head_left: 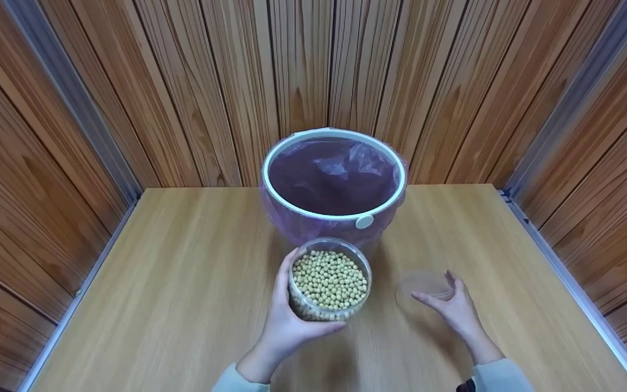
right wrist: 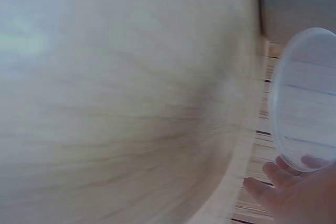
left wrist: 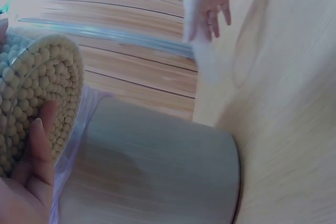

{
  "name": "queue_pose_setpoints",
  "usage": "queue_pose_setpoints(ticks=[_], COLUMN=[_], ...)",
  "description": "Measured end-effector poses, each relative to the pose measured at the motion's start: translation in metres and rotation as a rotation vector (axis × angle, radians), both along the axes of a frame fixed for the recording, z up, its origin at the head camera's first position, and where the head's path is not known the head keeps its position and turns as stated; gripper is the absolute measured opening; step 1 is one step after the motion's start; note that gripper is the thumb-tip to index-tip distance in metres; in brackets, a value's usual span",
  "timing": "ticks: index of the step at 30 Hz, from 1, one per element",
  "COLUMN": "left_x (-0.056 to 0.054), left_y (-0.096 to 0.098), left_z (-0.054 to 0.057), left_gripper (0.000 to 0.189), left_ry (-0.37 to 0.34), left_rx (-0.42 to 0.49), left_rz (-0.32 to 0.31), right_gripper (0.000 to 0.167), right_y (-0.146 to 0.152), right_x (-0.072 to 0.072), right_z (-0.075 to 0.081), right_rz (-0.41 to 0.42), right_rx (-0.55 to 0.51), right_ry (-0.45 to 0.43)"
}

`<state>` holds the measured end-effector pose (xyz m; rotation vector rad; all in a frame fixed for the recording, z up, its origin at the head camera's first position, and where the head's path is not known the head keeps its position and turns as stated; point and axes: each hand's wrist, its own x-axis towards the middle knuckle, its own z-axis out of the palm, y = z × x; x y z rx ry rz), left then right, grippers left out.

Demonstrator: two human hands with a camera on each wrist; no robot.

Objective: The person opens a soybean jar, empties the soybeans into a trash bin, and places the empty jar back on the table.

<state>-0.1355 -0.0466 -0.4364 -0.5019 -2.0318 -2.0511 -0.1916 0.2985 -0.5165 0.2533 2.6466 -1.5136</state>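
My left hand [head_left: 286, 329] grips a clear round jar [head_left: 319, 314] from its left side, with the thumb along the near side. The jar has no lid on and is filled almost to the rim with pale yellow soybeans [head_left: 331, 279]. In the left wrist view, fingers [left wrist: 39, 150] spread under the bottom of the jar. To the right, my right hand [head_left: 461, 311] pinches a thin translucent round lid [right wrist: 307, 100] by its edge, above the table. The jar is held in front of a bin [head_left: 335, 216].
The bin has a white rim with a small round tab [head_left: 364, 222] and a purple bag liner [head_left: 297, 223]. It stands at the back of the wooden table [head_left: 194, 283], near a wood-panelled wall [head_left: 302, 71]. Panelled side walls with metal strips [head_left: 569, 305] border the table.
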Motion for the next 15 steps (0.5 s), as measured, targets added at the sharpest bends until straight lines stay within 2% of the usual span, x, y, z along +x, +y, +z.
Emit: queue_pose_setpoints(ticks=[5,8,15], left_x=[0.000,-0.001,-0.001], left_y=[-0.007,-0.012,-0.025], left_z=[0.007,0.012,0.023], left_gripper=[0.123,0.123,0.125], left_ry=[0.013,0.022,0.064], left_rx=[-0.011,-0.026,-0.065], left_rz=[0.003,0.024,0.088], right_gripper=[0.118,0.123,0.134], right_y=[0.002,0.002,0.000], right_x=[-0.003,-0.004,-0.002], right_z=[-0.007,-0.011,-0.021], right_rz=[0.041,0.076,0.146], right_rx=[0.066,0.139,0.323], right_ry=[-0.053,-0.079,-0.080])
